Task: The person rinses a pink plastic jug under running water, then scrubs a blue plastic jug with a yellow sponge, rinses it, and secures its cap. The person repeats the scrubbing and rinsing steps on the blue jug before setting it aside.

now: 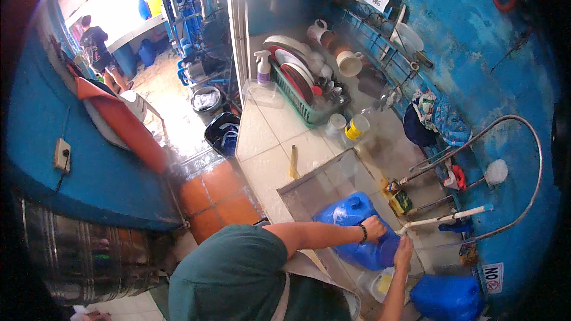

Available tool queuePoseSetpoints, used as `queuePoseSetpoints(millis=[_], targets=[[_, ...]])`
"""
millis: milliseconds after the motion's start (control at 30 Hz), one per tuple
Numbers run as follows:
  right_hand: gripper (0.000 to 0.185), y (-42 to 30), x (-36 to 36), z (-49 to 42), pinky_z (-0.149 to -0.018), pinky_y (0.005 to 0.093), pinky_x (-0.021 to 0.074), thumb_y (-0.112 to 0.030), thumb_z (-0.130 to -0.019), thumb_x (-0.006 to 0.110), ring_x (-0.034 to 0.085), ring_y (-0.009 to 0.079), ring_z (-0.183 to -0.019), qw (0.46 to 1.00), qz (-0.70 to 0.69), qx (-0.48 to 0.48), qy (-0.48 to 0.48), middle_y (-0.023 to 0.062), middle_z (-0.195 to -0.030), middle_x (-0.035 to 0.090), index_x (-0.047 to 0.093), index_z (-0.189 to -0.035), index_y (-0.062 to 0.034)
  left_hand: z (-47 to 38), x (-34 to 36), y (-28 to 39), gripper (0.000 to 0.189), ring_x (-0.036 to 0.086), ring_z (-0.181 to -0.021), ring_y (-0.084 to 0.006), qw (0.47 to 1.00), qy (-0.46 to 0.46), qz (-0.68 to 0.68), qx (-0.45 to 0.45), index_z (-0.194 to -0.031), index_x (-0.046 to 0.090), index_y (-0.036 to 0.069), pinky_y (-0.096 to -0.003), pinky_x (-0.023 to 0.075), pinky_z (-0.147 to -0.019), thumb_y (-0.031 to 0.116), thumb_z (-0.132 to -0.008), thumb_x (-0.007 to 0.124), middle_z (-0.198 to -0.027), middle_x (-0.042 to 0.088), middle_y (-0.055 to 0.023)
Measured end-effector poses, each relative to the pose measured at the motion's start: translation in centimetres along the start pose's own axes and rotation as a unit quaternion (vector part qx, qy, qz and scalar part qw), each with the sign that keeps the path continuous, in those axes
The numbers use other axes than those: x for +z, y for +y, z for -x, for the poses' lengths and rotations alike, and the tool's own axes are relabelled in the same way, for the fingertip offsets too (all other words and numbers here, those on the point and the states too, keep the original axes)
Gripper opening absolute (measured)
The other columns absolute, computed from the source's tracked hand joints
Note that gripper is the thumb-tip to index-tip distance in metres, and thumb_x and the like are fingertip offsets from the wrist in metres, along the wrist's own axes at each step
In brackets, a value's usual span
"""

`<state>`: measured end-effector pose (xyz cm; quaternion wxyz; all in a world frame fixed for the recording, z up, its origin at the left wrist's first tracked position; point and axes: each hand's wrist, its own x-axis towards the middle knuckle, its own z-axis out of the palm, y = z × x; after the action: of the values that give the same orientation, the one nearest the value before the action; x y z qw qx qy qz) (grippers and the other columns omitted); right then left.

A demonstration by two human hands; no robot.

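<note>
A blue plastic jug (352,214) with a screw cap lies in the tiled sink basin (312,178). My left hand (374,229), with a dark bracelet at the wrist, is closed on the jug's handle. Beside the jug's far end, my right hand (403,252) is raised just below the white faucet pipe (428,222); whether it grips the pipe or a blue thing there is unclear. Under my right forearm stands a clear plastic container (377,287) with something yellow. A second blue jug (446,296) is at the lower right.
A green dish rack (292,98) of plates, a spray bottle (263,67), mugs and tubs stand on the tiled counter. A yellow-handled brush or knife (293,162) lies near the basin. A flexible hose (531,142) arcs by the blue wall. Beyond the doorway stands a person (96,44).
</note>
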<state>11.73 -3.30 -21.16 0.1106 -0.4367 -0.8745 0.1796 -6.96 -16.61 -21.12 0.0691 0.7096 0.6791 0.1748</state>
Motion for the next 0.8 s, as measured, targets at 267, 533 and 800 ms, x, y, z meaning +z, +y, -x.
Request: queuePoseSetpoints(millis=[267,533,800], targets=[[0.021,-3.2,-5.5,-1.9,-0.079,0.0361,0.0476,-0.017,-0.085,0.058,0.063,0.0250,-0.088,0.998,-0.048,0.026,-0.009,0.0103,-0.093,0.067,0.063,-0.100,-0.0035,-1.5,-1.5,1.9,0.027,0.066,-0.082,-0.0261,0.975,-0.124,0.004,-0.183,-0.094,0.069,0.012,-0.0429,0.0500,-0.073,0.032,-0.081,0.057,-0.090,0.069,-0.0085],[0.022,-4.6,-11.0,-1.9,-0.082,0.0359,0.0548,0.001,-0.080,0.056,0.065,0.0286,-0.087,0.850,-0.421,0.159,-0.272,0.0219,-0.094,0.064,0.060,-0.099,0.0115,-3.7,3.0,2.0,0.038,0.055,-0.050,-0.0243,0.793,-0.303,0.502,-0.164,-0.073,0.065,0.001,-0.0396,0.0495,-0.053,0.036,-0.084,0.054,-0.065,0.062,-0.0117],[0.025,-6.4,-11.8,-0.8,-0.080,0.0322,0.0551,0.006,-0.076,0.053,0.065,0.0261,-0.087,0.812,-0.479,0.144,-0.301,0.0211,-0.097,0.064,0.061,-0.099,0.0119,-4.4,6.5,5.6,0.018,0.056,-0.059,-0.0249,0.412,-0.020,0.826,-0.385,-0.090,0.052,0.001,-0.0397,0.0494,-0.053,0.016,-0.084,0.059,-0.071,0.056,-0.0113]])
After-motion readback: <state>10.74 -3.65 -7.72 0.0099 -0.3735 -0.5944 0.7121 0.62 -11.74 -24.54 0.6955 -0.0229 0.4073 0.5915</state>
